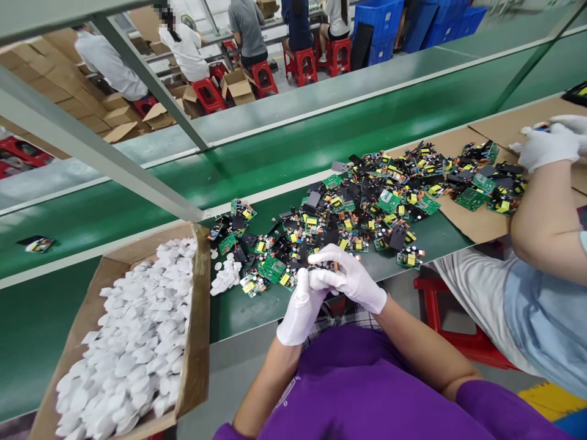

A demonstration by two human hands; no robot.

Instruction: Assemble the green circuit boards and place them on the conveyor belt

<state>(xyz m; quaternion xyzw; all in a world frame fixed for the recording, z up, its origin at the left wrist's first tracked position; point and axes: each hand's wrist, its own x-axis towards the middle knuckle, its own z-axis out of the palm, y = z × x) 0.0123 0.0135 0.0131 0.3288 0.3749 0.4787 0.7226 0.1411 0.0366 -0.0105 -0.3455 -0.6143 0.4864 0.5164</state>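
Taking the meeting point of the two gloved hands as the clock's centre, with twelve straight ahead, a small circuit board (326,266) sits right at that centre, over the near edge of the green bench (238,318) and mostly covered by the gloves. The right hand (351,278) reaches it from four o'clock, its fingers curled round and pinching it; the left hand (300,308) comes up from seven o'clock, thumb pressed in and fingers apparently closed on it too, though their tips are hidden. Neither hand is nearer, since both touch it. Its long axis seems to run roughly nine to three, but too little shows to be sure. A heap of boards (353,208) spreads from ten round to two o'clock, its near edge just beyond the fingertips. Small white pieces (225,275) lie at nine; a cardboard box (196,342) of similar ones stands between eight and nine.
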